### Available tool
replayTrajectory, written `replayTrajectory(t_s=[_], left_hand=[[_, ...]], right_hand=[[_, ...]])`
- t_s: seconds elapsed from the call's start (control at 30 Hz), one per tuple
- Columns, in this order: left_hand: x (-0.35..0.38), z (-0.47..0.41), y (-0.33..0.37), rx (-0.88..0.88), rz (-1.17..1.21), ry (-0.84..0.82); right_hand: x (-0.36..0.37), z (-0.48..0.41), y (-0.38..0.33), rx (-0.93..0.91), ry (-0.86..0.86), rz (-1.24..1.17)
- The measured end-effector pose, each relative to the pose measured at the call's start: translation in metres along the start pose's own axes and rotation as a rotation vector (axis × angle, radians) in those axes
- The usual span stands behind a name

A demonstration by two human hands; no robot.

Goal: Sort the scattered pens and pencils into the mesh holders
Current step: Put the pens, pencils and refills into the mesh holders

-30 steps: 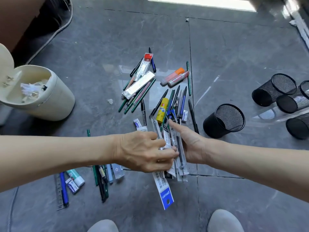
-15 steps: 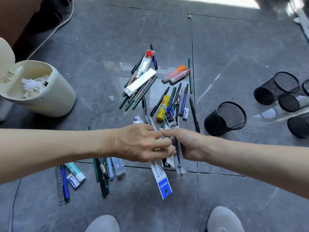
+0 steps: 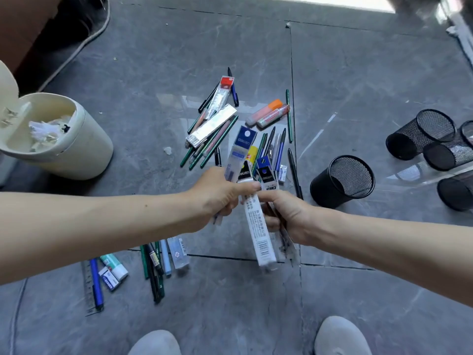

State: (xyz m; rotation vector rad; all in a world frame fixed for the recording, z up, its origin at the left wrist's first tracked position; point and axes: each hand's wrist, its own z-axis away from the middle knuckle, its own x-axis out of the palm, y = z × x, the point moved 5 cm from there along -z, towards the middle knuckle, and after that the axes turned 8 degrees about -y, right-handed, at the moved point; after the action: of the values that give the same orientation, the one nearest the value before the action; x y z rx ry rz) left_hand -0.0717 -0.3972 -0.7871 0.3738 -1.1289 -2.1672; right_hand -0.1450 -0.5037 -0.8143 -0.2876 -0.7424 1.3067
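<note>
My left hand (image 3: 217,194) grips a clear pen packet with a blue header (image 3: 240,149), its blue end pointing away from me. My right hand (image 3: 286,216) holds a bundle of packaged pens (image 3: 258,237), one long white packet hanging down toward me and a blue-topped one (image 3: 266,172) sticking up. The two hands touch above the floor. Loose pens and pencils (image 3: 271,147) lie scattered beyond them. An upright black mesh holder (image 3: 343,180) stands to the right.
More mesh holders (image 3: 419,134) lie tipped at the far right. A cream bin (image 3: 64,139) stands at the left. Pens, erasers and a ruler (image 3: 153,267) lie near my shoes (image 3: 340,336). The floor is grey tile.
My left hand has pulled one blue-headed packet out of the bundle and flipped it so its blue end points away. Both hands have risen slightly.
</note>
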Motion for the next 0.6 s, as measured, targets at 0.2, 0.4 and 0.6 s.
replayTrajectory(t_s=[0.2,0.4,0.6], left_hand=[[0.0,-0.005,-0.016,-0.175,0.15,0.023],[-0.006,-0.006,-0.02,-0.242,0.129,0.126],[-0.008,0.001,-0.033,-0.293,0.357,0.316]], right_hand=[[0.012,0.004,0.003,0.044,-0.11,-0.133],[0.017,0.004,0.01,0.099,-0.148,-0.02],[0.002,-0.002,0.005,0.035,0.031,-0.03]])
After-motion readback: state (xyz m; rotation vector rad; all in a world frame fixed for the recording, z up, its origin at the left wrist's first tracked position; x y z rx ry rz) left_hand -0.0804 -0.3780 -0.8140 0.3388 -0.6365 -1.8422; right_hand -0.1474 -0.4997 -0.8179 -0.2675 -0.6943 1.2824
